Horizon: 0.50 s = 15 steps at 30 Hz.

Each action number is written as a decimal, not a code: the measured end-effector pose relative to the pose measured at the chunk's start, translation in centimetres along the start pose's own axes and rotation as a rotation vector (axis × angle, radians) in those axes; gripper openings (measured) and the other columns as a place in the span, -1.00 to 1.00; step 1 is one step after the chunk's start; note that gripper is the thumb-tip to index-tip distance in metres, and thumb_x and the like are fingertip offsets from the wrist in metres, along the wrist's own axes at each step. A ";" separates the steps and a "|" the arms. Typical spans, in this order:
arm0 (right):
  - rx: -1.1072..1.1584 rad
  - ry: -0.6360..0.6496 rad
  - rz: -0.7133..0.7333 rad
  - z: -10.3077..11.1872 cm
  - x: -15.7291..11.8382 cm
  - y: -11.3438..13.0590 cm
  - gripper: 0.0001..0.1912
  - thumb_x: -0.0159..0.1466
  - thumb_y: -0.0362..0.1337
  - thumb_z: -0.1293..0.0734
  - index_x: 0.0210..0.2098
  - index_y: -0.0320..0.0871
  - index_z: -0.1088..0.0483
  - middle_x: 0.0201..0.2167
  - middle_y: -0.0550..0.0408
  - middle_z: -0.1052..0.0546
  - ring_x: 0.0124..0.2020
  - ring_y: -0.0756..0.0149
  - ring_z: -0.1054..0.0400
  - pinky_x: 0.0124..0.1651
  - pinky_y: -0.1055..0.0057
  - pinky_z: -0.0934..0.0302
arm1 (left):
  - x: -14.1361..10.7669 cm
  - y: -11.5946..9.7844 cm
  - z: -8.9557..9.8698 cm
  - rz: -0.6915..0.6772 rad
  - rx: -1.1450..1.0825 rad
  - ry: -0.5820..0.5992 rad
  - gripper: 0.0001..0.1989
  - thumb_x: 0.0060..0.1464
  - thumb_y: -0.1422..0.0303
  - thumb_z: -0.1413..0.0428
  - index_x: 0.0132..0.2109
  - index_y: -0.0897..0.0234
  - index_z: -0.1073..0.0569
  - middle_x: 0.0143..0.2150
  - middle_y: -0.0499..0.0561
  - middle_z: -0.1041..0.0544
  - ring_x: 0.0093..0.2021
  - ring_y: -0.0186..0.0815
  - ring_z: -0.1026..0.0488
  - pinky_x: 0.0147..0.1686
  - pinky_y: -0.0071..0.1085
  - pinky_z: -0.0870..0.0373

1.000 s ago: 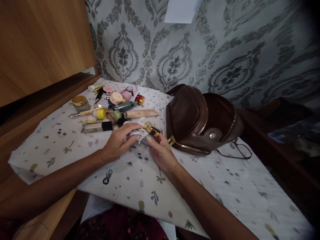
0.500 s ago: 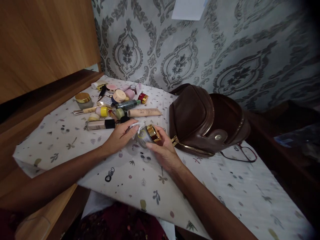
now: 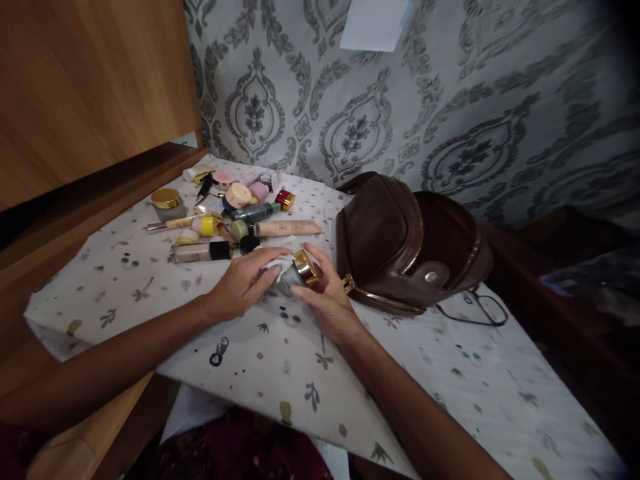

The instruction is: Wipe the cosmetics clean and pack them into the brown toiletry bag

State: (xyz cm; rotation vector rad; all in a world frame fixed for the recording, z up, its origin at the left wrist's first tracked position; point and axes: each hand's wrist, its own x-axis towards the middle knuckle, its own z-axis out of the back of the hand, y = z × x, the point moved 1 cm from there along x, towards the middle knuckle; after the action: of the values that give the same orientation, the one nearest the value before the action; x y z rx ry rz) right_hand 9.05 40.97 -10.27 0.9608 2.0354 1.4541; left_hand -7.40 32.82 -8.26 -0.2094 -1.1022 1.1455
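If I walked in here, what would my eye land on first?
Probably the big brown bag, right of centre on the patterned cloth. Next, the gold-lidded jar in the right hand, beside a white wipe in the left hand. Beyond the left hand lie jumbled cosmetics.
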 end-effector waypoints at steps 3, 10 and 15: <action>-0.019 0.007 0.002 0.2 0.1 -0.2 -0.11 -0.09 -0.23 -0.60 0.20 0.08 -0.28 -0.01 0.13 -0.52 0.02 0.22 -0.40 0.09 0.26 -0.30 | -0.1 -0.1 -0.1 -0.123 0.057 -0.009 -0.67 0.31 0.36 0.02 0.14 0.31 -0.44 0.09 0.17 -0.55 0.10 -0.22 -0.48 0.13 -0.31 -0.37; -0.019 0.001 -0.012 0.2 -0.1 0.1 -0.28 -0.12 -0.22 -0.62 0.04 0.04 -0.41 -0.03 0.12 -0.53 -0.08 0.22 -0.45 0.03 0.27 -0.36 | 0.8 0.5 0.3 0.245 -0.200 0.039 -0.66 0.33 0.20 0.07 -0.06 0.32 -0.50 -0.21 0.03 -0.55 -0.20 -0.29 -0.45 -0.18 -0.42 -0.38; 0.058 0.055 -0.040 -0.2 -0.3 0.4 -0.38 -0.04 -0.18 -0.58 0.00 0.05 -0.38 0.02 0.11 -0.49 -0.02 0.18 -0.43 -0.03 0.24 -0.42 | 0.9 1.7 -0.2 0.495 -0.537 -0.026 -0.61 0.23 0.05 -0.05 -0.19 0.33 -0.50 -0.39 -0.05 -0.43 -0.41 -0.39 -0.32 -0.39 -0.48 -0.30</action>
State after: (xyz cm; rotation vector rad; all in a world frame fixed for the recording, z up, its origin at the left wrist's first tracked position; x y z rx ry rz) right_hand 9.21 40.69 -9.79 0.9072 2.1347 1.4217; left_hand -8.28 34.34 -8.90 -0.9289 -1.4121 1.2585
